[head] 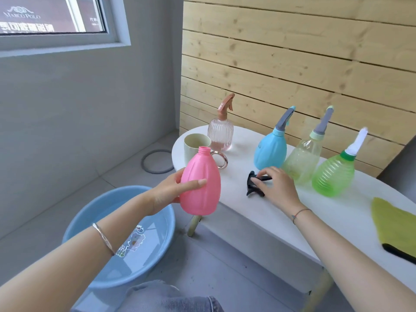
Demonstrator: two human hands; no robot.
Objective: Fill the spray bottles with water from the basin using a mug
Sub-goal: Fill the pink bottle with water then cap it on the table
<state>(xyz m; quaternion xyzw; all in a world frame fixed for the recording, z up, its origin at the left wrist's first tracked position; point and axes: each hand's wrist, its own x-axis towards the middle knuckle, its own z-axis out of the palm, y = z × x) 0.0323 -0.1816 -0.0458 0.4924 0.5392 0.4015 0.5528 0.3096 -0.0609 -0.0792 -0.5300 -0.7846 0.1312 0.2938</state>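
The left hand (166,194) is gripping the pink bottle (201,185) round its belly, holding it upright with its neck uncapped, likely so water can go in. The right hand (276,188) is curling its fingers over the black spray head (254,184), which is lying on the tabletop (247,217), off the bottle. The mug (194,145) is standing on the tabletop beyond the pink bottle. The basin (117,190) is sitting on the floor below, holding water.
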